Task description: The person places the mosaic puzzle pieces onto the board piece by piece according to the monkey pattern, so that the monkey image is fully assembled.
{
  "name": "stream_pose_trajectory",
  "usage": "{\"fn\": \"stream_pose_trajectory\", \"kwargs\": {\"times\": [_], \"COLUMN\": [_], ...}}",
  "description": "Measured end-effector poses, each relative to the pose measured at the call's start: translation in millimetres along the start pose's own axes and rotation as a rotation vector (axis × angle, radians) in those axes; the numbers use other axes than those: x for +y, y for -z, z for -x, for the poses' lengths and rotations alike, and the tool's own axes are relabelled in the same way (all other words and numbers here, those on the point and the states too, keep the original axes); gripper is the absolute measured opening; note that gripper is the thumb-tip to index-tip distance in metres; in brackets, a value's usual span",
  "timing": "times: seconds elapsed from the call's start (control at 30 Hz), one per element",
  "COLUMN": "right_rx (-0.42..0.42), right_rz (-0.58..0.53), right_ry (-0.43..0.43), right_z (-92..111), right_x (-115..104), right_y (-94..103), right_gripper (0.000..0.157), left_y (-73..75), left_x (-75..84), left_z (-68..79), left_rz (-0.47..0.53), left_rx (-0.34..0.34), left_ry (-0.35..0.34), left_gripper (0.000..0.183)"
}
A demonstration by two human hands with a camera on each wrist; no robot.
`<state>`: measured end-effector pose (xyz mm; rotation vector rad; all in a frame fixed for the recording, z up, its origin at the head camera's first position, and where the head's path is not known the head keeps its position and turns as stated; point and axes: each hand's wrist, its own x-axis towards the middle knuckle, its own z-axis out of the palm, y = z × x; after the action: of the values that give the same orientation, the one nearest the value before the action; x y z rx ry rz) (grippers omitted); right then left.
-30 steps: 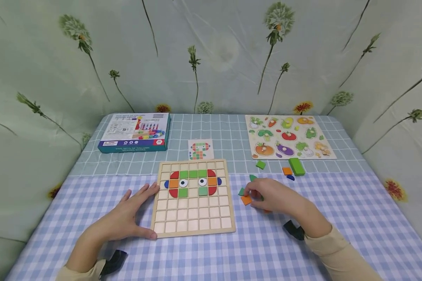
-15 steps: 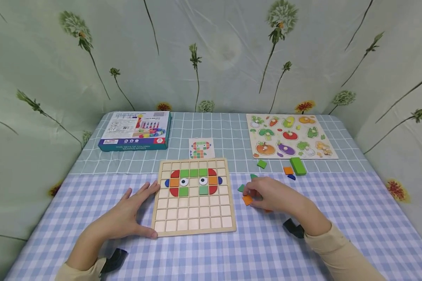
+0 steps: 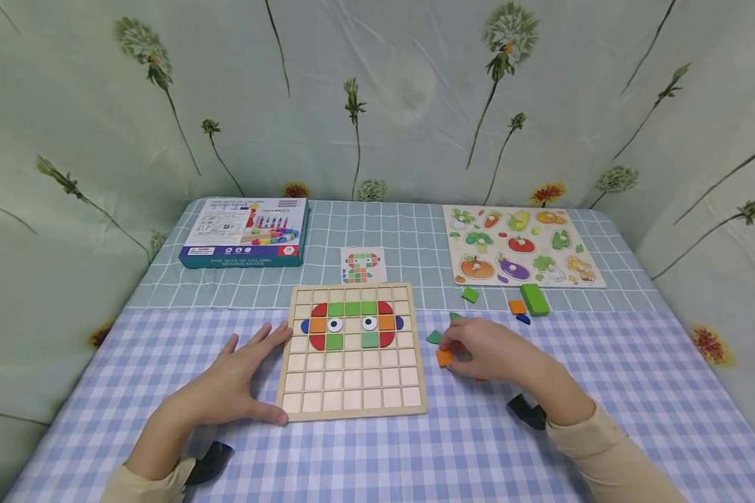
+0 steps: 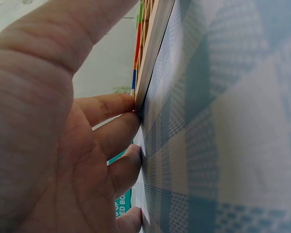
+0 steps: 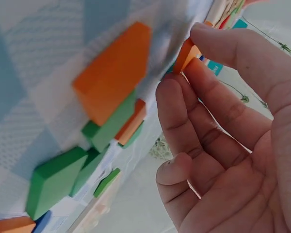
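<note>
While your left hand (image 3: 226,388) lies with spread fingers against the left side of the wooden grid board (image 3: 353,400) — its thumb is by the near corner — the grip of your right hand (image 3: 491,351) pinches one orange tile (image 5: 185,56) with thumb and fingertips, near the board's right edge. Whether this tile touches the surface (image 3: 352,461), I cannot tell. Close to your right hand are loose pieces (image 5: 58,182), green and orange. Coloured pieces (image 3: 352,308) sit on the board, and just beyond it lies a picture card (image 3: 363,260).
</note>
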<state>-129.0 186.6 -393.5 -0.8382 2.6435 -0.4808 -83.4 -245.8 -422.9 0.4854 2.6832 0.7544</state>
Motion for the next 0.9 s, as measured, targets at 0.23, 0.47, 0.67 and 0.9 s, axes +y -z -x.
{"fn": "stream_pose_trajectory", "kwargs": {"times": [0.23, 0.47, 0.67, 0.9], "right_rx": [0.057, 0.094, 0.111, 0.08], "right_rz": [-0.034, -0.044, -0.037, -0.03], "right_ry": [0.079, 0.124, 0.182, 0.183], "right_z": [-4, -17, -32, -52], "right_x": [-6, -27, -45, -69], "right_y": [-0.6, -2.1, -6.4, -12.7], "right_gripper": [0.016, 0.017, 0.019, 0.021], "left_y": [-0.6, 1.8, 2.3, 1.8], "left_x": [-1.4, -3.6, -5.0, -5.4], "left_z": [0.5, 1.5, 1.9, 1.4], "left_rz": [-0.005, 0.018, 0.021, 0.009], "left_rx": [0.003, -0.016, -0.024, -0.022], "left_ry": [-0.016, -0.017, -0.02, -0.017], "left_gripper": [0.137, 0.138, 0.14, 0.14]}}
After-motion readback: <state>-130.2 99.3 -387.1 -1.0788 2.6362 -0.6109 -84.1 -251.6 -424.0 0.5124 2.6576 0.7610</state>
